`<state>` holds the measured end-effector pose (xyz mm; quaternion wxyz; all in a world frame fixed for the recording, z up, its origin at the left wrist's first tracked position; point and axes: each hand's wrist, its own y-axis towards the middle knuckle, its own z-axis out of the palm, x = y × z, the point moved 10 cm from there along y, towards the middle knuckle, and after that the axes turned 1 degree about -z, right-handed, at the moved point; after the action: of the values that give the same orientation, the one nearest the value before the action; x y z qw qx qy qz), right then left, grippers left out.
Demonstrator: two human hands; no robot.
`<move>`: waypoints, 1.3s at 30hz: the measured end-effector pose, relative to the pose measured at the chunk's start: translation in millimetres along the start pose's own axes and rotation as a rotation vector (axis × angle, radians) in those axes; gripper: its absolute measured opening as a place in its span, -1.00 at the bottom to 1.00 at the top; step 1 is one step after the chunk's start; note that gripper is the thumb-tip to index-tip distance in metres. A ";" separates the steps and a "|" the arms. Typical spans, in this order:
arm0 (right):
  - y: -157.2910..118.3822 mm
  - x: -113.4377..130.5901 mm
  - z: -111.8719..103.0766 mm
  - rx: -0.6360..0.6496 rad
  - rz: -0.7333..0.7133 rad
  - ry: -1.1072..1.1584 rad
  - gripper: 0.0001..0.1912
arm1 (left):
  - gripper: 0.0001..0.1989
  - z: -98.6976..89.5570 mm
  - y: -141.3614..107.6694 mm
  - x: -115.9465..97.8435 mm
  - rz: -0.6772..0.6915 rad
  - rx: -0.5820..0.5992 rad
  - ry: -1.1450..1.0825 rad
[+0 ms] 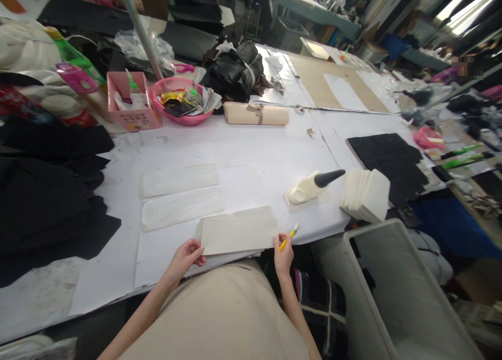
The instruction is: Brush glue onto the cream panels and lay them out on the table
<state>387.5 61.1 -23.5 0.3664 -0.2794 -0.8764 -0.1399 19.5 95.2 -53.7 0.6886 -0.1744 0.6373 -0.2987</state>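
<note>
A pale grey rectangular panel (239, 233) lies at the table's front edge, over another piece whose edge shows behind it. My left hand (191, 255) pinches the panel's lower left corner. At its right end, my right hand (284, 249) holds a yellow-handled brush (289, 237) while its fingers grip the panel's corner. Two whitish translucent strips (179, 180) (182, 208) lie flat behind and to the left. A cream bottle with a black nozzle (307, 188) rests on its side to the right, beside a stack of white pieces (365, 195).
Black sheets (50, 203) cover the table's left side. Behind stand a pink box (133, 101), a pink basin (184, 101) and a beige roll (257, 114). A black stack (388, 164) lies right. A grey bin (408, 292) stands below. Other people's hands show in the background.
</note>
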 end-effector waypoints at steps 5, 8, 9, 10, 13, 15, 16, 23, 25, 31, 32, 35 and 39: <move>-1.3 13.2 -12.1 -0.065 -0.020 0.025 -0.69 | -0.61 -1.9 -2.8 -4.2 0.024 -0.028 0.050; 4.1 32.3 -18.2 -0.098 -0.083 0.016 -0.69 | -0.62 -8.2 -3.9 -5.2 0.042 -0.071 0.072; 7.1 38.8 -17.0 -0.091 -0.111 0.006 -0.69 | -0.62 -10.7 -3.3 -4.4 0.041 -0.087 0.078; 10.3 44.4 -14.3 -0.078 -0.140 -0.009 -0.69 | -0.61 -13.3 -2.3 -2.8 0.033 -0.103 0.085; 20.0 53.0 -3.5 -0.033 -0.204 -0.081 -0.66 | -0.61 -20.2 2.2 5.0 -0.016 -0.154 0.111; 24.0 56.1 -0.2 -0.024 -0.246 -0.137 -0.64 | -0.62 -22.6 4.6 9.7 -0.042 -0.180 0.116; 24.7 58.6 -0.6 -0.027 -0.273 -0.163 -0.62 | -0.62 -23.0 5.2 11.0 -0.045 -0.189 0.112; 4.9 118.5 -5.9 0.149 -0.459 -0.020 -0.62 | -0.62 -13.9 -1.2 12.4 -0.065 -0.162 0.017; -8.0 143.4 4.5 0.304 -0.478 0.059 -0.57 | -0.61 -13.0 -3.5 10.4 -0.072 -0.165 0.006; -39.7 191.5 34.6 0.503 -0.429 0.250 -0.60 | -0.61 -12.6 -3.5 8.6 -0.082 -0.153 0.005; -42.3 191.9 41.5 0.523 -0.376 0.306 -0.62 | -0.61 -13.0 -2.9 9.7 -0.086 -0.151 0.003; -48.6 182.3 68.1 0.586 -0.154 0.464 -0.61 | -0.61 -14.4 0.2 12.8 -0.087 -0.144 0.014; -52.5 170.4 99.7 0.611 0.044 0.580 -0.59 | -0.65 -15.6 5.5 11.8 -0.056 -0.129 0.054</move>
<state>202.1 129.7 28.1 0.6667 -0.1256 -0.7321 0.0614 5.4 94.1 -68.2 0.6499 -0.2278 0.6685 -0.2809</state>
